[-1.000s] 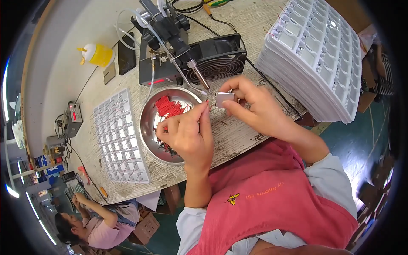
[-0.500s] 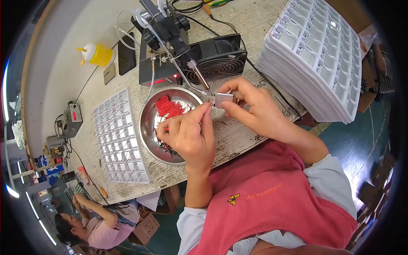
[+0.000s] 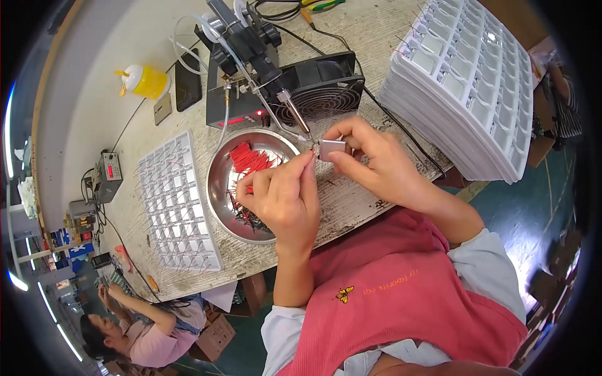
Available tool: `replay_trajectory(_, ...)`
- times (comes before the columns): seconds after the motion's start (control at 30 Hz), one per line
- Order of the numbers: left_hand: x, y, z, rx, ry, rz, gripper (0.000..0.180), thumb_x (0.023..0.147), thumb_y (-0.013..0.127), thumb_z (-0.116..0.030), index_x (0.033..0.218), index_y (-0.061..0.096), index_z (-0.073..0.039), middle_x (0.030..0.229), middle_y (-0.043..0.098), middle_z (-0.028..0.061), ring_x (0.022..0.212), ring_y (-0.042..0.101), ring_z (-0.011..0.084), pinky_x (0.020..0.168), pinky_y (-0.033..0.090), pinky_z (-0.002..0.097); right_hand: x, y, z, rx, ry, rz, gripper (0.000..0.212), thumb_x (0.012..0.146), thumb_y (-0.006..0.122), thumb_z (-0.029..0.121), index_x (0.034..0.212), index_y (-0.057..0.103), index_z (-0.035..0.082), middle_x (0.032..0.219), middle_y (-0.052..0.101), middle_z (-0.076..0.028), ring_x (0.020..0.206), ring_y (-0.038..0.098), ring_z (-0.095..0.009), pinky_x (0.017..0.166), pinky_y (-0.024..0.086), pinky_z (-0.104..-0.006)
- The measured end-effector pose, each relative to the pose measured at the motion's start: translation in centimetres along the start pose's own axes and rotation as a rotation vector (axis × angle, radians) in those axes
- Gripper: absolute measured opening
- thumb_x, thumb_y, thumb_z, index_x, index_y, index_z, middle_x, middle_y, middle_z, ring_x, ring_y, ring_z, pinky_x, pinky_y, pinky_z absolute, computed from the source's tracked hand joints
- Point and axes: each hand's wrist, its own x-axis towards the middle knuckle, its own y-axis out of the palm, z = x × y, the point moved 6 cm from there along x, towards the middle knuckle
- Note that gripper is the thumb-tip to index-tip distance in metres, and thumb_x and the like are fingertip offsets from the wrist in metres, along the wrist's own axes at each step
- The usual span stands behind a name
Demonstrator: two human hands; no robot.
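Observation:
Between the thumb and fingers of my right hand (image 3: 379, 161) is a small flat silver rectangular piece (image 3: 331, 149), possibly a battery cell. My left hand (image 3: 281, 199) is closed in a pinch on a thin red wire, of which only a bit shows at the fingertips, close against the silver piece's left edge. Right above them the soldering iron (image 3: 295, 113) points down from its stand, its tip near the piece. Partly under my left hand, a round metal bowl (image 3: 216, 216) holds red wires (image 3: 249, 158) and black wires (image 3: 251, 219).
A white tray (image 3: 210, 247) of wired pieces lies left of the bowl. Tall stacked white trays (image 3: 433, 100) stand at right. Behind the iron are a black fan (image 3: 323, 94) and a control box (image 3: 241, 118). A yellow bottle (image 3: 149, 81) sits far left; another person (image 3: 147, 329) works lower left.
Both hands have shifted very slightly right, and the silver piece has tilted a little under the iron's tip. The other person's hands have moved slightly.

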Motion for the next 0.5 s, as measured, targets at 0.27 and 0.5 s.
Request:
replay_trajectory(0.27, -0.08, 0.11, 0.01, 0.007, 0.008, 0.019, 0.016, 0.078, 0.076, -0.013, 0.093, 0.070, -0.014, 0.077, 0.066, -0.0045, 0.068, 0.054, 0.0129, 0.087, 0.033, 0.0349, -0.05, 0.01, -0.14, 0.014, -0.009, -0.008, 0.022, 0.088, 0.064, 0.010, 0.106, 0.054, 0.003, 0.067, 0.063, -0.011, 0.058, 0.063, -0.022, 0.053, 0.046, -0.0334)
replay_trajectory(0.5, -0.13, 0.21, -0.01, 0.005, 0.009, 0.023, 0.017, 0.078, 0.076, -0.013, 0.093, 0.069, -0.014, 0.076, 0.066, -0.0043, 0.068, 0.054, 0.0127, 0.087, 0.033, 0.0350, -0.10, 0.04, -0.30, 0.024, 0.002, -0.004, 0.022, 0.088, 0.064, 0.010, 0.106, 0.054, 0.002, 0.067, 0.063, -0.011, 0.058, 0.063, -0.022, 0.053, 0.046, -0.0337)
